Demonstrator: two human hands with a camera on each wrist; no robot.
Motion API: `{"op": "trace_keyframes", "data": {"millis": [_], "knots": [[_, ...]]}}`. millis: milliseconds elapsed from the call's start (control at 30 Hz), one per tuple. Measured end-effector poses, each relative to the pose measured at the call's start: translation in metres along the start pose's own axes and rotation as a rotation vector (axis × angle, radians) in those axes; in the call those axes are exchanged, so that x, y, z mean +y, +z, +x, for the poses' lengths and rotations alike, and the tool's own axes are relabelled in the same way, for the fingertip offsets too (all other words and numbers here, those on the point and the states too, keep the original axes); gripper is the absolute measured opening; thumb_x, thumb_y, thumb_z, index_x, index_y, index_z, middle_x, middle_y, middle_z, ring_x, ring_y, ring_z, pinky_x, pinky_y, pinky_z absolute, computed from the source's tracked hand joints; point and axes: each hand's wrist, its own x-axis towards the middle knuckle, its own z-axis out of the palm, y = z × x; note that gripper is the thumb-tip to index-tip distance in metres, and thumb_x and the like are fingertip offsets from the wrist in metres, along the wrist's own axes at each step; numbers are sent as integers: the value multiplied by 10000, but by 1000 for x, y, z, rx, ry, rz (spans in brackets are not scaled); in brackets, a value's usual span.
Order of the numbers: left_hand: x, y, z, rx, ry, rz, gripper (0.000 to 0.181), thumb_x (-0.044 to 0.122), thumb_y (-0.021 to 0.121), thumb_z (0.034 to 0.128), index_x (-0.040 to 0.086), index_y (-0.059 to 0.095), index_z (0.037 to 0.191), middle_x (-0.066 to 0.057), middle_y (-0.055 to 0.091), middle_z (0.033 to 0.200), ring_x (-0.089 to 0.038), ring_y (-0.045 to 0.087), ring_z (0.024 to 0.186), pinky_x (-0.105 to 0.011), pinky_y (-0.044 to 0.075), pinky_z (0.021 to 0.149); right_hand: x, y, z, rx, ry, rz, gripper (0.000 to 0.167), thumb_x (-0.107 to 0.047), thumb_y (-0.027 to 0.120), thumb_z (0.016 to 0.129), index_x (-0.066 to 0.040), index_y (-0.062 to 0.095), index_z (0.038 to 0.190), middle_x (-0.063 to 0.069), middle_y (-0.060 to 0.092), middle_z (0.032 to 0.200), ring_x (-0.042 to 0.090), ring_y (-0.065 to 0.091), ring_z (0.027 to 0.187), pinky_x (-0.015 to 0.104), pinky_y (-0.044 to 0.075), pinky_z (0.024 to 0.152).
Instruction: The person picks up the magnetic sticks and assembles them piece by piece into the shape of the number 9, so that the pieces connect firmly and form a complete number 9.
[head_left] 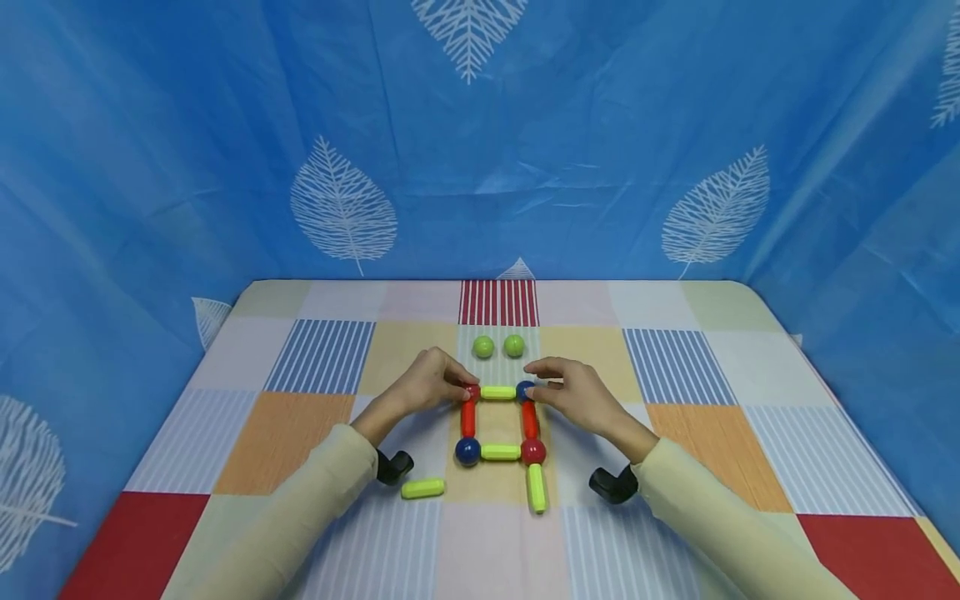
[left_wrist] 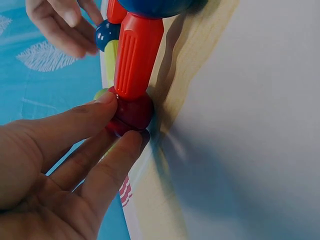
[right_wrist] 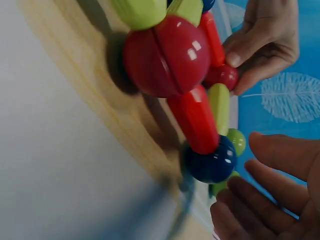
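A square of toy rods and balls lies on the tablecloth. My left hand pinches the red ball at its far left corner between thumb and fingers. At the far right corner is a blue ball; my right hand is beside it, fingers spread and apart from it in the right wrist view. Red rods form the sides, yellow-green rods the near and far edges. Another blue ball marks the near left corner, another red ball the near right. From that red ball a yellow-green stick points toward me.
Two green balls sit just beyond the square. A loose yellow-green rod lies at the near left, by my left wrist. The patchwork tablecloth reaches a blue leaf-print curtain behind and at the sides.
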Motion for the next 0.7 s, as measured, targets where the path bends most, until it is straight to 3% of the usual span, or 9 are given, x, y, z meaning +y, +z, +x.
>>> {"op": "trace_keyframes", "data": {"millis": [267,500,567,700], "knots": [[-4,1,-1,8,20,10,188,4,750,844,19,771,1030,-63,751,959,-182,668,950,-293,545,787,7,10,12,13,-50,-55,243,-56,702,898,-62,735,1138,64,707,1131,260,640,1099,421,531,903],[4,-8,6,-69,69,81,168,12,736,857,-2,764,1022,-76,746,992,-225,673,1021,-366,535,881,8,9,14,8,-27,-50,239,-75,711,893,-84,747,1129,52,722,1103,267,606,1148,455,488,954],[8,-10,11,-48,70,110,176,21,717,874,3,759,1045,-79,740,1024,-234,664,1033,-379,530,886,9,9,14,8,-20,-54,237,-85,713,893,-94,750,1128,45,725,1097,269,598,1160,461,479,960],[13,-9,26,58,82,121,219,13,653,922,-14,723,1128,-121,704,1140,-271,628,1097,-404,513,920,10,8,15,5,-8,-57,232,-100,718,894,-107,755,1123,35,727,1093,260,598,1157,460,476,958]]}}
